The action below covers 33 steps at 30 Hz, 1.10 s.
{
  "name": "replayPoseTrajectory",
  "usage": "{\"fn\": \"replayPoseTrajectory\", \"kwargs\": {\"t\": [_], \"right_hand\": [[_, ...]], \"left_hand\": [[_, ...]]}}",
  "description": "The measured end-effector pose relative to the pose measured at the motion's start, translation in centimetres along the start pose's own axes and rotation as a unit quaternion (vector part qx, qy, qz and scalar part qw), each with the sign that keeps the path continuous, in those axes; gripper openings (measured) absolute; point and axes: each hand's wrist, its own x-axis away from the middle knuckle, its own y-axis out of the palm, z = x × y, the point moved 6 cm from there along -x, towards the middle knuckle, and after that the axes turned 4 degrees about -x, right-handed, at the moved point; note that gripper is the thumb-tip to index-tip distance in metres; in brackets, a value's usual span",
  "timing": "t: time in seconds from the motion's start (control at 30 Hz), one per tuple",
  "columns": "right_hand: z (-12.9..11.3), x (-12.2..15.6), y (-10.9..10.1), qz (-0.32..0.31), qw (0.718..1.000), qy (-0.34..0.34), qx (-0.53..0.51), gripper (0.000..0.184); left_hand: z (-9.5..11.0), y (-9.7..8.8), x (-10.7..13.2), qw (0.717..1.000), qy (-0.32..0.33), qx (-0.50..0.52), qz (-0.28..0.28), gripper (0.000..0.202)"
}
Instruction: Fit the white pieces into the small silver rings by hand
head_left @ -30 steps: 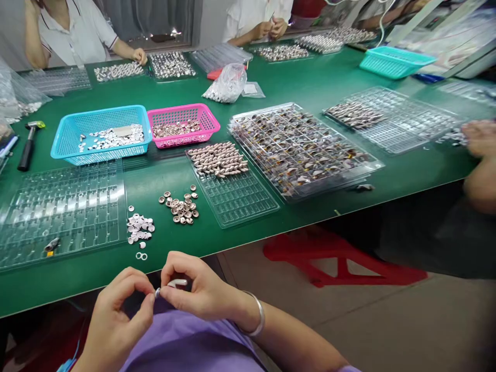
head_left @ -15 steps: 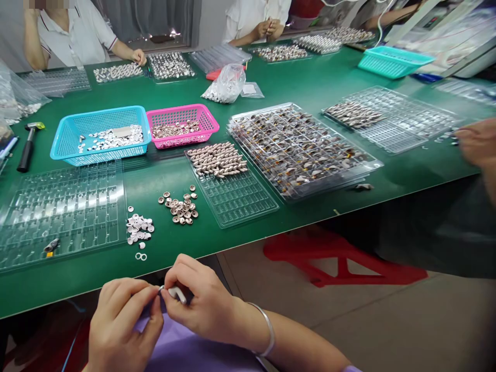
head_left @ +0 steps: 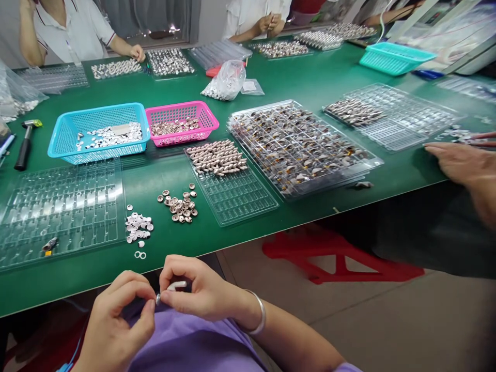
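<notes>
In front of my lap, my right hand (head_left: 196, 289) is closed round a white earbud shell with a bent stem (head_left: 178, 285). A small shiny round piece (head_left: 157, 299) shows at its fingertips; I cannot tell whether it is joined to the shell. Thumb and forefinger of my left hand (head_left: 126, 312) pinch that round piece from the other side. On the table edge beyond lie two white rings (head_left: 140, 254), a heap of white round caps (head_left: 138, 226) and a heap of brownish cup-shaped pieces (head_left: 182, 206).
A clear moulded tray (head_left: 77, 206) lies left; another tray (head_left: 244, 201) holds rows of stems. Behind stand a blue basket (head_left: 62, 150), a pink basket (head_left: 182, 140) and a hammer (head_left: 25, 147). Stacked filled trays (head_left: 294, 150) and a co-worker's hand (head_left: 461, 163) are right.
My hands have shifted slightly, and the round piece now shows more clearly between the fingertips. At right, the co-worker's hand has come down lower and further over the table.
</notes>
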Motion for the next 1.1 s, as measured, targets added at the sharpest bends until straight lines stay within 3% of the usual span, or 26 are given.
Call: {"fn": "replayPoseTrajectory", "kwargs": {"t": [0.17, 0.47, 0.9, 1.1], "right_hand": [[0.4, 0.0, 0.0, -0.009, 0.997, 0.04, -0.061, 0.014], [0.0, 0.3, -0.3, 0.059, 0.996, -0.004, 0.069, 0.008], [-1.0, 0.5, -0.1, 0.072, 0.99, -0.039, 0.119, 0.011], [-1.0, 0.6, 0.1, 0.064, 0.991, -0.044, 0.113, 0.01]], "left_hand": [[-0.6, -0.2, 0.2, 1.0, -0.005, -0.01, 0.007, 0.013], [1.3, -0.7, -0.2, 0.991, 0.056, -0.105, 0.06, 0.01], [1.2, -0.5, -0.2, 0.991, 0.059, -0.114, 0.04, 0.011], [0.7, -0.3, -0.2, 0.996, 0.018, -0.085, 0.018, 0.012]]}}
